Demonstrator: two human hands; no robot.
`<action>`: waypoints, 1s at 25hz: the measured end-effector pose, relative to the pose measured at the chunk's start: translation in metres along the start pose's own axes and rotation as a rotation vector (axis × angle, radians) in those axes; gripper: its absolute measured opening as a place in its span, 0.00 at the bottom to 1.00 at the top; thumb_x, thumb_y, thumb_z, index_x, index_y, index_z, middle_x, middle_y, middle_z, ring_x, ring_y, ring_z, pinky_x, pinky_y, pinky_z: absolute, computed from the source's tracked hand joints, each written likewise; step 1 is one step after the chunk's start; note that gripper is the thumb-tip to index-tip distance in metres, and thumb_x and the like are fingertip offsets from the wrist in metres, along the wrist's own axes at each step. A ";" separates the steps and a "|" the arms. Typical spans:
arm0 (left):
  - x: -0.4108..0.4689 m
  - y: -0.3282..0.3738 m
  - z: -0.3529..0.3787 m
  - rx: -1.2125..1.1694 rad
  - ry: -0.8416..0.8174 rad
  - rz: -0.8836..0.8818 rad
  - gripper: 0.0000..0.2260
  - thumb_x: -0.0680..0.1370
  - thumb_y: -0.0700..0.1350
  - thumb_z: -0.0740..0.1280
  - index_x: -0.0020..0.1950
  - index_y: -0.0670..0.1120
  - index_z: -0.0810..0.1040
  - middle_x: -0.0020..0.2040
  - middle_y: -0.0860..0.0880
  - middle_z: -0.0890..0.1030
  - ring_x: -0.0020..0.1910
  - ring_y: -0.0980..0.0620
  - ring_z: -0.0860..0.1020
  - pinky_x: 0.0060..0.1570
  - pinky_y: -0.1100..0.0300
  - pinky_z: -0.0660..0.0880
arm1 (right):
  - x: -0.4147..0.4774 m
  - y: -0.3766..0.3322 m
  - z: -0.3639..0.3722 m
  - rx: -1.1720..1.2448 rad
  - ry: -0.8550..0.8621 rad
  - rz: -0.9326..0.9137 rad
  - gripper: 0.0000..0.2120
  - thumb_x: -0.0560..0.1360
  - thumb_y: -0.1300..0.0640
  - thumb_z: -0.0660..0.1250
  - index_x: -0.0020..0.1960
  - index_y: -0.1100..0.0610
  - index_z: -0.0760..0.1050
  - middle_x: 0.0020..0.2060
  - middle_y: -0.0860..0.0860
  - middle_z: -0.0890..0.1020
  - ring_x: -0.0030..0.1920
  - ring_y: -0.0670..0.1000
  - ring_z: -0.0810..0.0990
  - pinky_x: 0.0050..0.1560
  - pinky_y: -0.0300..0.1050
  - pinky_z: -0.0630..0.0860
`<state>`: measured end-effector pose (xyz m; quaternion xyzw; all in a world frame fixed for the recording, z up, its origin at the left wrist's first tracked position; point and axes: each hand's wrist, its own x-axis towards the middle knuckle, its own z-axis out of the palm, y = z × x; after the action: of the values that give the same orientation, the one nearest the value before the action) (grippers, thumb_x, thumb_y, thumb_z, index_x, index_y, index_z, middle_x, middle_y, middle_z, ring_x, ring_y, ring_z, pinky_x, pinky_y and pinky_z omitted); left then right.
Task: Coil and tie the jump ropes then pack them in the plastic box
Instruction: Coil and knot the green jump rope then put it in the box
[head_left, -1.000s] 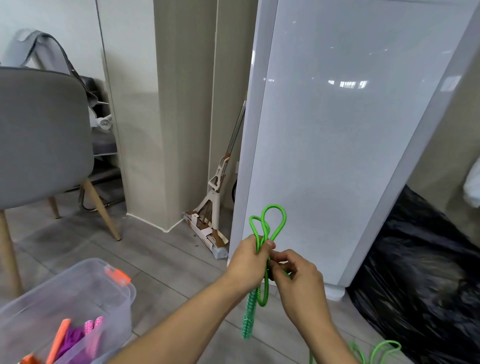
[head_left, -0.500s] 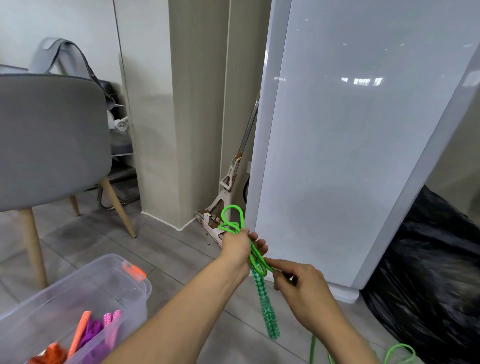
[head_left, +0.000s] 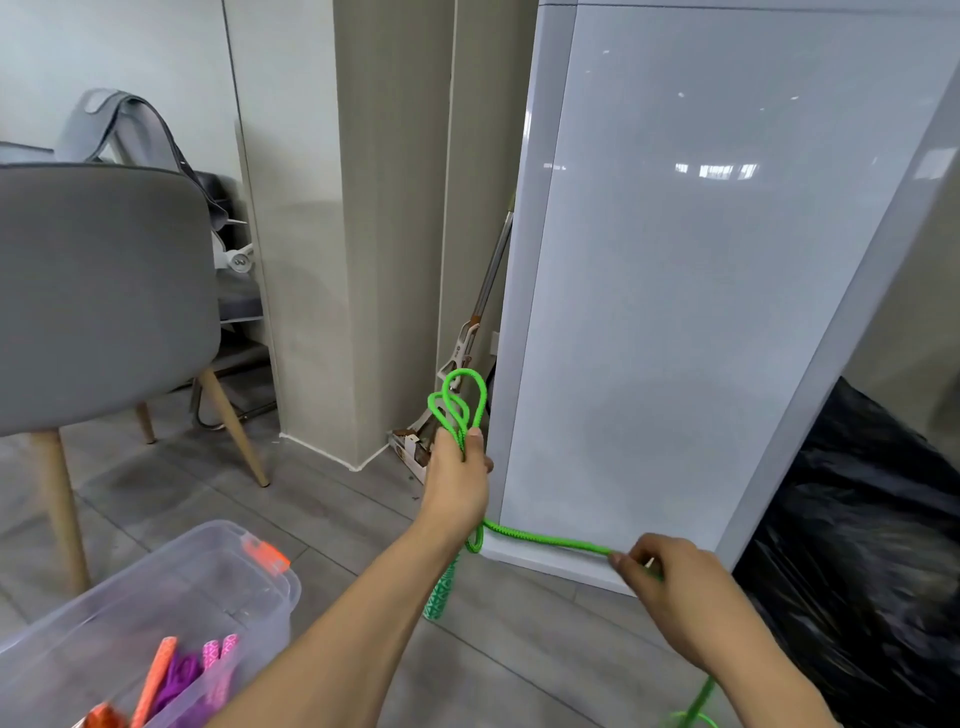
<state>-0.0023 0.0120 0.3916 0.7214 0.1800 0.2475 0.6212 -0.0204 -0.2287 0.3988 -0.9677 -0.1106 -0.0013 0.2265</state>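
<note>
2 hands on 1 rope (head_left: 545, 539). Left hand (head_left: 457, 486) clamped round the coil, loops (head_left: 460, 402) above the fist, handle (head_left: 440, 592) dangling below. Right hand (head_left: 670, 592) pinching the free strand, taut, running sideways from under the left wrist. Probably calls for winding that strand across the coil. Box (head_left: 249, 618) low, left of the left hand.
</note>
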 end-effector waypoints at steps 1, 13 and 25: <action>-0.004 0.003 0.001 0.013 -0.044 0.021 0.10 0.84 0.52 0.55 0.47 0.49 0.68 0.37 0.49 0.76 0.33 0.50 0.71 0.42 0.49 0.72 | 0.000 -0.002 -0.001 0.022 0.050 -0.009 0.14 0.79 0.40 0.63 0.40 0.47 0.75 0.30 0.48 0.77 0.35 0.48 0.76 0.33 0.44 0.69; -0.055 0.017 0.031 0.286 -0.600 0.211 0.09 0.84 0.52 0.58 0.48 0.48 0.67 0.36 0.53 0.73 0.34 0.55 0.71 0.37 0.56 0.69 | 0.005 -0.026 0.010 0.625 0.188 -0.099 0.09 0.81 0.55 0.65 0.43 0.50 0.80 0.35 0.42 0.84 0.37 0.42 0.80 0.40 0.40 0.73; -0.056 0.013 0.027 0.359 -0.784 0.132 0.12 0.83 0.53 0.59 0.48 0.47 0.75 0.33 0.56 0.83 0.28 0.54 0.68 0.31 0.56 0.68 | 0.001 -0.025 0.010 0.502 0.203 -0.027 0.10 0.80 0.50 0.67 0.40 0.47 0.79 0.30 0.36 0.78 0.32 0.41 0.74 0.28 0.33 0.64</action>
<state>-0.0327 -0.0436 0.3936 0.8674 -0.0758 -0.0410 0.4901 -0.0251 -0.2027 0.4012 -0.8747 -0.0969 -0.0737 0.4691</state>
